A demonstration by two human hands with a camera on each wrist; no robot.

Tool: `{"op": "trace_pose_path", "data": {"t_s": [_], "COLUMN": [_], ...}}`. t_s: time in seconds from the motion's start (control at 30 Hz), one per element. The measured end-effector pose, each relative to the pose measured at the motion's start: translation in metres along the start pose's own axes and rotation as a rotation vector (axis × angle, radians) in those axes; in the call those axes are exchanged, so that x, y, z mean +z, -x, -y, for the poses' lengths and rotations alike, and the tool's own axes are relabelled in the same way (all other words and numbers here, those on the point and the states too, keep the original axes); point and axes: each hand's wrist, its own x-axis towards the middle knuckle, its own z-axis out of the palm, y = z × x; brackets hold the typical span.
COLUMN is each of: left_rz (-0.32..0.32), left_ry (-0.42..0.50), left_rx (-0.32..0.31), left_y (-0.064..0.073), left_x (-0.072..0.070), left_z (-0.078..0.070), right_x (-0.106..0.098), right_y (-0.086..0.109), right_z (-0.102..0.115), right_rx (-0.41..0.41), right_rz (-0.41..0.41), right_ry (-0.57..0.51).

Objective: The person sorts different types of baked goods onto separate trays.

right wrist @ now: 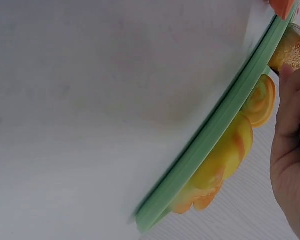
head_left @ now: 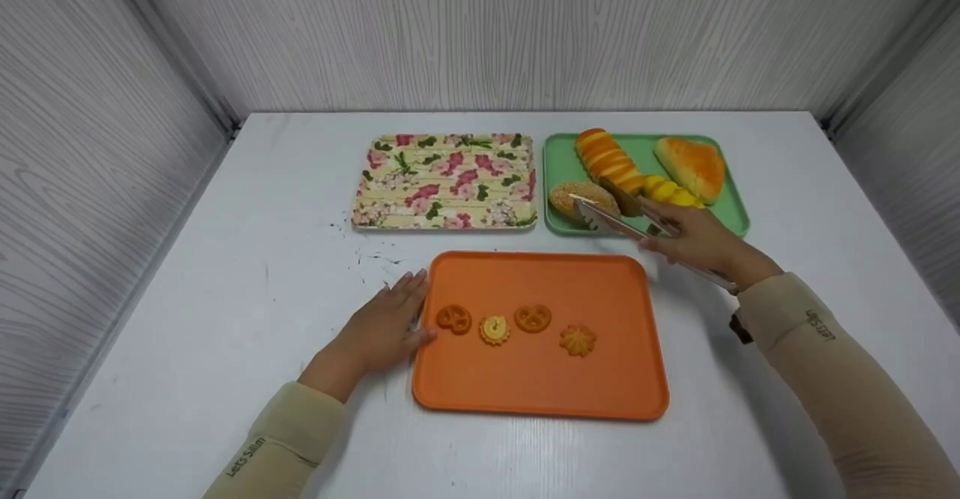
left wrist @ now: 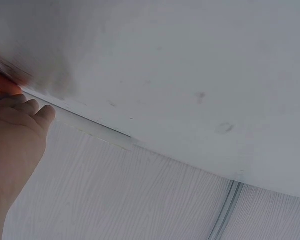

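Observation:
My right hand (head_left: 701,240) grips a pair of metal tongs (head_left: 613,223), whose tips lie on either side of a sesame bun (head_left: 579,194) at the front left of the green tray (head_left: 557,163). Whether the tips press on the bun cannot be told. In the right wrist view the sesame bun (right wrist: 296,56) shows just beyond the right hand (right wrist: 292,120). My left hand (head_left: 379,330) rests with straight fingers against the left edge of the orange tray (head_left: 525,390). Two pretzel-shaped cookies (head_left: 454,320), a round yellow cookie (head_left: 495,329) and a flower-shaped cookie (head_left: 577,341) lie on that tray.
Also on the green tray are a long striped bread (head_left: 606,157), a yellow twisted bread (head_left: 671,193) and a triangular bread (head_left: 694,167). A floral tray (head_left: 450,180) stands left of it on the white table (head_left: 262,259). Panelled walls (head_left: 480,34) enclose the table.

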Motion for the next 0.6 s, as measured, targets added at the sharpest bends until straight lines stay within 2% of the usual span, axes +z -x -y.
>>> {"op": "trace_pose_path", "data": {"t_s": [0.17, 0.27, 0.43, 0.6], "left_rz": [0.003, -0.001, 0.0, -0.008], "left_ry": [0.002, -0.005, -0.023, -0.023], "left_rx": [-0.004, -0.002, -0.001, 0.007], "left_y": [0.0, 0.0, 0.001, 0.0], "left_x": [0.0, 0.0, 0.001, 0.001], "left_z": [0.0, 0.0, 0.001, 0.001], "right_x": [-0.002, -0.004, -0.008, -0.012], "right_y": [0.0, 0.0, 0.002, 0.005], "right_z": [-0.002, 0.0, 0.007, 0.015], "right_rx": [-0.055, -0.07, -0.031, 0.009], "right_rz": [-0.011, -0.03, -0.059, -0.088], "right_ry": [0.022, -0.011, -0.106, -0.118]}}
